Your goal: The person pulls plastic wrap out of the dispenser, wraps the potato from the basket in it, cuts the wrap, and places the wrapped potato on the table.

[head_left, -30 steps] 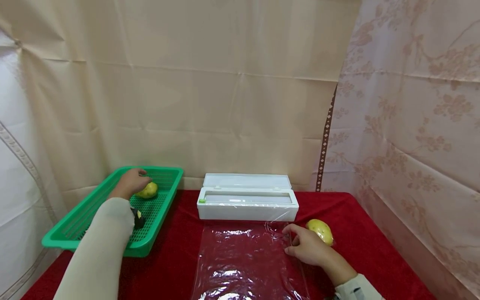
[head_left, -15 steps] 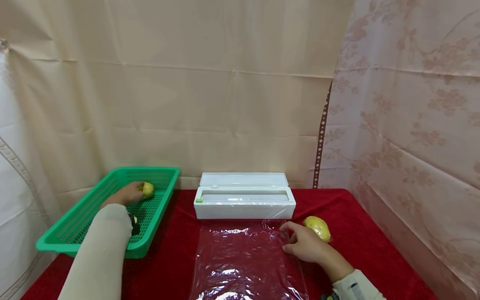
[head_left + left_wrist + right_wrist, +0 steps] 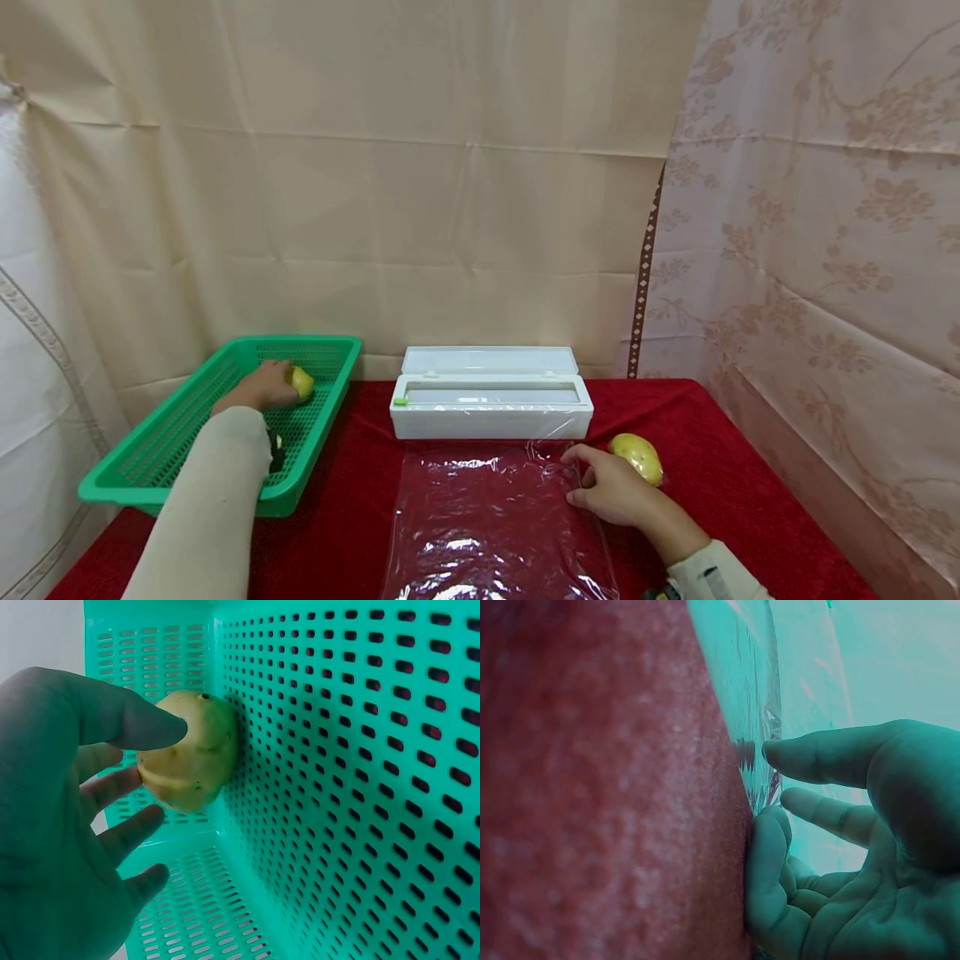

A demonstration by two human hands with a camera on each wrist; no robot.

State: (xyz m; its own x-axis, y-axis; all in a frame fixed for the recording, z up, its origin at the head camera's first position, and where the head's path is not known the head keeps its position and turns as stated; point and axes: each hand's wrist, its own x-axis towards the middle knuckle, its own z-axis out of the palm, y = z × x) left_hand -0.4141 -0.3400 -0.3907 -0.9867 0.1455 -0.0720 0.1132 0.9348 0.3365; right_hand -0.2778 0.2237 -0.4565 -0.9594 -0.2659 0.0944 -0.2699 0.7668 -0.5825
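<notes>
At ten o'clock: left hand [image 3: 262,387] on potato [image 3: 302,382]

Clock centred on clear film [image 3: 487,521], flat on red-clothed table [image 3: 735,517]. Potato lies inside green basket [image 3: 281,505], near far end. Left hand: fingers spread, thumb across potato. Twelve: white box [image 3: 491,422], lid raised. Three: right hand [image 3: 611,490] at film's edge, thumb and index apart; second potato [image 3: 639,458] just beside it.

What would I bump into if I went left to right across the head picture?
Green basket → left hand reaching inside it → yellow potato in there too → open white box → second potato on the red cloth.
</notes>
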